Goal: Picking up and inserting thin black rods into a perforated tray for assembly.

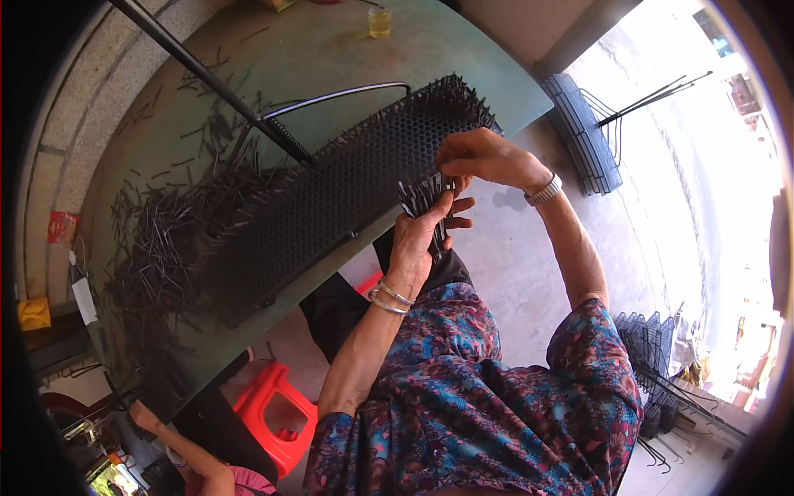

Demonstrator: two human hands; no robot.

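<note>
My left hand is wrapped round a bundle of thin dark strips, their ends fanning out above the thumb. Close over that bundle, my right hand has its fingers pinched together; what lies between its fingertips is hidden. Both hands are at the near right edge of a long black panel full of honeycomb holes, which lies slantwise on a green table. Strips stand upright in the holes at its far right end and along its far edge.
A pile of loose strips covers the left of the green table. A black pole and a curved metal rod cross above the panel. A glass of yellow liquid stands far back. Below are a red stool, wire racks and another person's hand.
</note>
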